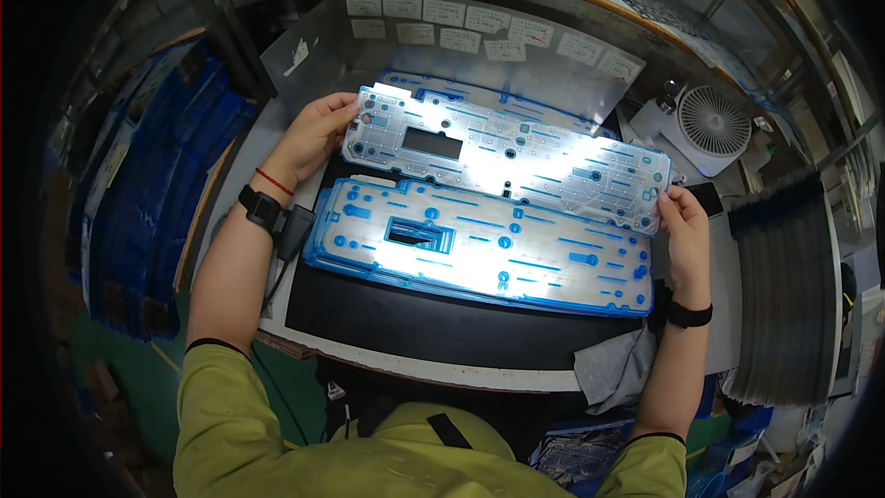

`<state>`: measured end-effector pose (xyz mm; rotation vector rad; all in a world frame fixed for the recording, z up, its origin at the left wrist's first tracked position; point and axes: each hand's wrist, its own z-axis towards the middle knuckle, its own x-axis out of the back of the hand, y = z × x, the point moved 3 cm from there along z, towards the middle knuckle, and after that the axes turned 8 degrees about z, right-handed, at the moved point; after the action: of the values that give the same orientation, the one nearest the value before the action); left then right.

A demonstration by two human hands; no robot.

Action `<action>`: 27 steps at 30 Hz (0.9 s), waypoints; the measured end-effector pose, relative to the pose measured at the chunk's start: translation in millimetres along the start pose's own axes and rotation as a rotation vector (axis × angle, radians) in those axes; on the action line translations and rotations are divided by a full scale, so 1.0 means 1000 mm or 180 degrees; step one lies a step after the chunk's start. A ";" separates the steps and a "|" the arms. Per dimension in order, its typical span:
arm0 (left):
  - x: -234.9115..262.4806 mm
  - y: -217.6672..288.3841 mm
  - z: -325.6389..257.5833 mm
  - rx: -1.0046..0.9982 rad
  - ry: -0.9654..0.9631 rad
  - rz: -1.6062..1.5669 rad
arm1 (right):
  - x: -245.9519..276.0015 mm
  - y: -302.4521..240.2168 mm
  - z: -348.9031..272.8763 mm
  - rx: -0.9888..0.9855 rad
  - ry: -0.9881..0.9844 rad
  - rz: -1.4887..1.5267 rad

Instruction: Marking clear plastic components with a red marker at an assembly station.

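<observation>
A long silvery panel [562,161], pierced by slots and round holes, is held up between my two hands. My left hand [318,134] pinches its left end, thumb toward the front. At the right end, my right hand [683,221] grips the lower corner. Below it lies a stack of similar panels [470,254] with blue edges and blue-rimmed holes, resting on a black mat [406,315]. Another blue-edged panel [553,111] shows partly behind the held one. Bright light glares off the metal and washes out part of both surfaces.
A white fan [714,124] stands at the back right. Paper labels [486,18] cover the metal backboard. A grey cloth [616,371] hangs over the front edge. Blue-wrapped stacks [152,194] stand at left, dark stacked sheets [784,290] at right.
</observation>
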<state>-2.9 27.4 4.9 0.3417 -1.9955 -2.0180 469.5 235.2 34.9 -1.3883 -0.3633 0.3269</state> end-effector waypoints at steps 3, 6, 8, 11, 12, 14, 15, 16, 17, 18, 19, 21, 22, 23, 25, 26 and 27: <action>0.002 0.000 0.000 -0.0071 -0.0071 -0.0076 | -0.001 -0.002 0.000 0.0020 -0.0004 -0.0009; 0.002 0.000 0.000 -0.0115 -0.0079 -0.0082 | -0.001 -0.002 0.000 0.0035 -0.0005 -0.0007; 0.003 -0.001 0.000 -0.0121 -0.0068 -0.0089 | 0.000 -0.002 0.000 0.0062 -0.0031 0.0011; 0.003 -0.002 0.002 -0.0099 0.0001 -0.0035 | 0.000 -0.001 0.000 0.0035 0.0006 -0.0010; 0.003 -0.003 0.002 -0.0107 0.0017 -0.0028 | 0.000 -0.001 0.000 0.0024 -0.0001 0.0009; 0.005 -0.005 0.003 -0.0124 0.0047 -0.0013 | 0.001 -0.001 0.000 0.0001 -0.0012 0.0048; 0.005 -0.005 0.004 -0.0114 0.0074 0.0027 | 0.003 -0.001 0.000 0.0037 -0.0026 0.0080; 0.005 -0.005 0.003 -0.0105 0.0102 0.0067 | 0.003 0.000 0.000 0.0073 -0.0040 0.0112; 0.005 -0.005 0.004 -0.0096 0.0129 0.0106 | 0.004 0.000 0.000 0.0110 -0.0054 0.0144; 0.006 -0.005 0.003 -0.0070 0.0118 0.0159 | 0.003 0.000 0.000 0.0151 -0.0070 0.0133; 0.008 -0.005 0.003 -0.0045 0.0107 0.0212 | 0.003 -0.001 0.000 0.0193 -0.0086 0.0121; 0.007 -0.004 0.004 -0.0021 0.0126 0.0246 | 0.002 -0.003 0.000 0.0261 -0.0092 0.0115; 0.006 -0.004 0.004 -0.0023 0.0155 0.0226 | 0.001 -0.003 -0.001 0.0288 -0.0081 0.0119; 0.004 -0.003 0.004 -0.0024 0.0184 0.0207 | 0.001 -0.004 -0.001 0.0315 -0.0070 0.0124; 0.003 -0.002 0.004 -0.0015 0.0189 0.0239 | 0.001 -0.005 -0.002 0.0339 -0.0072 0.0135; 0.003 -0.002 0.004 -0.0010 0.0190 0.0255 | 0.000 -0.006 -0.002 0.0350 -0.0072 0.0140; 0.004 -0.003 0.004 -0.0004 0.0212 0.0266 | -0.001 -0.007 -0.003 0.0332 -0.0065 0.0171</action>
<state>-7.8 29.6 2.4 0.3154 -1.9359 -1.9317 469.8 230.9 41.4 -1.2949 -0.3217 0.3991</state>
